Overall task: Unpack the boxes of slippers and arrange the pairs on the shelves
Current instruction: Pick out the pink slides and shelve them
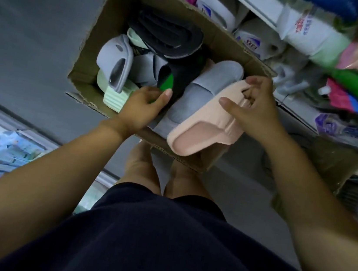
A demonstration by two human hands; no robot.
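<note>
An open cardboard box (90, 39) stands on the floor in front of me, filled with slippers. My right hand (254, 109) grips the strap of a pink slipper (201, 129) that lies over the box's near right corner. My left hand (142, 107) reaches into the box and pinches a green piece (167, 83) beside a black slipper (185, 77). A light grey slipper (197, 92) lies between my hands. A dark grey slipper (170, 36), a grey slipper (117, 61) and a mint green one (114, 97) fill the left part of the box.
A shelf (265, 8) at the right holds white slippers (217, 8) with labels and colourful packed goods (352, 90). Another cardboard box (333, 164) sits at the right. Blue packets (0, 157) lie on a low shelf at the left. Grey floor (37, 48) extends left of the box.
</note>
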